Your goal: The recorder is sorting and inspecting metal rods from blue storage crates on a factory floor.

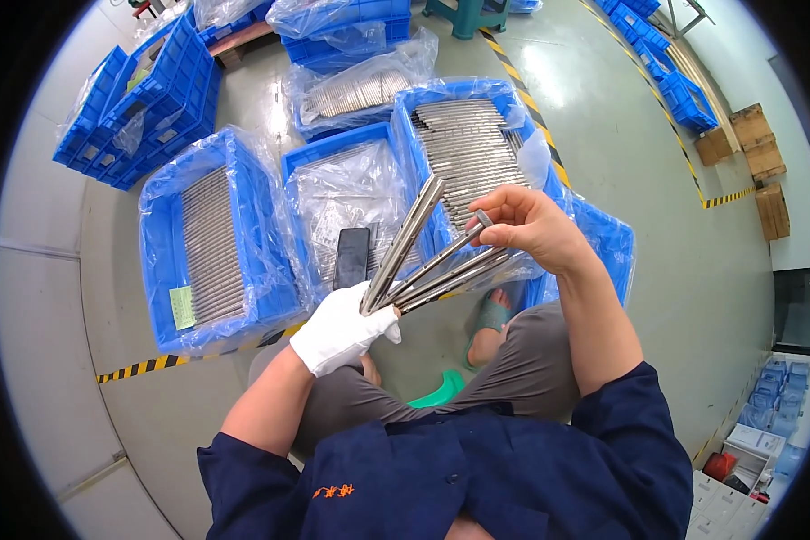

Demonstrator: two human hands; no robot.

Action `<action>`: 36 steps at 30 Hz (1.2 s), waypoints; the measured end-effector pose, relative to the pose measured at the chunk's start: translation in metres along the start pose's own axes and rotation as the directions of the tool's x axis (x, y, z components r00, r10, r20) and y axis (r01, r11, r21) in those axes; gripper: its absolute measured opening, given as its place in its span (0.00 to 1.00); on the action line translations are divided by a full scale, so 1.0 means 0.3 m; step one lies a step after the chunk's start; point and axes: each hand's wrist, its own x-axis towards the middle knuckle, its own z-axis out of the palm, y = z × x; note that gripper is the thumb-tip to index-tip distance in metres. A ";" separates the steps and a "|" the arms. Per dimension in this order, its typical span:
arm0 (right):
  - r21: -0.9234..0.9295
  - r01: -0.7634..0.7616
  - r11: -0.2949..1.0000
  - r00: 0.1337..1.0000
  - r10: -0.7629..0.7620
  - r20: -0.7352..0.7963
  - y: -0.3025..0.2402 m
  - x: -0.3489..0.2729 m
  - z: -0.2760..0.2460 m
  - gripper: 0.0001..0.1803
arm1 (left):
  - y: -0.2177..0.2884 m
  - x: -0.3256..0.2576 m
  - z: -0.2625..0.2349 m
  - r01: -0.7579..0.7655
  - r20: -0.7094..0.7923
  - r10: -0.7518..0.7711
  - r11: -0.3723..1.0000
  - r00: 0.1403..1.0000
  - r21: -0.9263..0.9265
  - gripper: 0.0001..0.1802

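My left hand (340,331), in a white glove, is closed round the lower ends of a bundle of slim metal rods (407,236) that fan apart toward the top right. The bare right hand (542,230) pinches the upper end of one rod (443,257) between thumb and fingers, while its lower end stays within the left hand's bundle. Both hands are above my lap, just in front of the blue bins. A black phone (352,257) lies on plastic wrap in the middle bin, close to my left hand.
Rows of metal rods fill the left blue bin (164,301) and the right blue bin (403,117); plastic film lines them. Behind stand stacked blue crates (166,108) and a green stool (463,16). Yellow-black tape (549,148) crosses the floor. Wooden boxes (758,157) sit far right.
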 end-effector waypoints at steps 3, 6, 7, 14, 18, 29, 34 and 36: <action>-0.015 0.002 1.000 1.000 -0.002 -0.016 -0.003 0.001 0.003 0.17 | -0.015 0.000 -0.001 -0.118 -0.004 0.118 0.983 0.993 -0.142 0.20; -0.074 0.017 0.997 0.999 -0.019 -0.033 -0.002 0.003 0.002 0.15 | -0.056 0.016 -0.006 -0.149 -0.012 0.156 0.917 0.988 -0.369 0.23; -0.072 0.020 0.997 0.999 -0.022 -0.032 0.001 0.004 -0.007 0.15 | -0.063 0.019 -0.007 -0.143 -0.028 0.143 0.919 0.989 -0.368 0.21; 0.083 0.023 0.996 0.999 -0.021 -0.029 -0.003 0.025 -0.022 0.15 | -0.011 -0.016 -0.010 0.069 0.132 -0.032 0.955 0.991 -0.287 0.15; 0.159 0.059 0.986 0.993 -0.074 0.096 0.004 0.027 -0.016 0.17 | -0.025 -0.014 0.000 0.068 0.164 -0.021 0.956 0.986 -0.285 0.16; 0.055 0.018 0.998 0.994 -0.024 0.104 0.002 0.007 -0.007 0.16 | -0.008 -0.011 -0.001 0.115 0.249 -0.068 0.977 0.966 -0.179 0.18; 0.081 0.105 0.991 0.994 -0.108 0.028 -0.014 -0.005 -0.026 0.17 | 0.005 -0.014 0.001 0.115 0.286 -0.072 0.984 0.955 -0.135 0.18; 0.064 0.111 0.992 0.992 -0.115 0.057 -0.014 -0.005 -0.016 0.18 | -0.001 -0.018 0.007 0.087 0.276 -0.054 0.990 0.960 -0.108 0.18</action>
